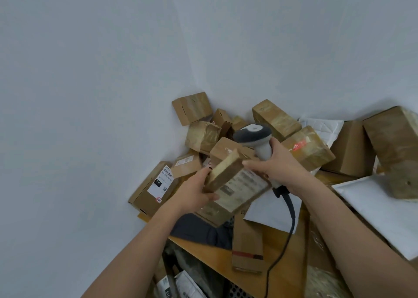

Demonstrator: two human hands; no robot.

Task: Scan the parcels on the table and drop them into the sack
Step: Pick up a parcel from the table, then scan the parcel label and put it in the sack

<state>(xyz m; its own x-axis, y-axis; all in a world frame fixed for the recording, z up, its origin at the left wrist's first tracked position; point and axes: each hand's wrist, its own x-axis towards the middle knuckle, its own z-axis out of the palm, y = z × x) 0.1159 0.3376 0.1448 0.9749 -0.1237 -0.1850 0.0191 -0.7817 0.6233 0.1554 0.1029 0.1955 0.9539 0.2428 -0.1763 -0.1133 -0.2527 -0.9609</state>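
Showing tan cardboard on the parcel (228, 180) between the hands, a white label with grey print facing up. Showing white and dark grey on the scanner (253, 137), black on its cable (291, 211). Lying brown beyond the hands, boxes (276, 119); gleaming white rightward, mailers (371, 198); glowing orange-brown below, table (203, 250).

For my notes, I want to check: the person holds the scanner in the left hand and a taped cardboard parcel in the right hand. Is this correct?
Not quite: the hands are swapped. In the head view, the right hand holds the scanner, and the left hand holds the taped cardboard parcel.
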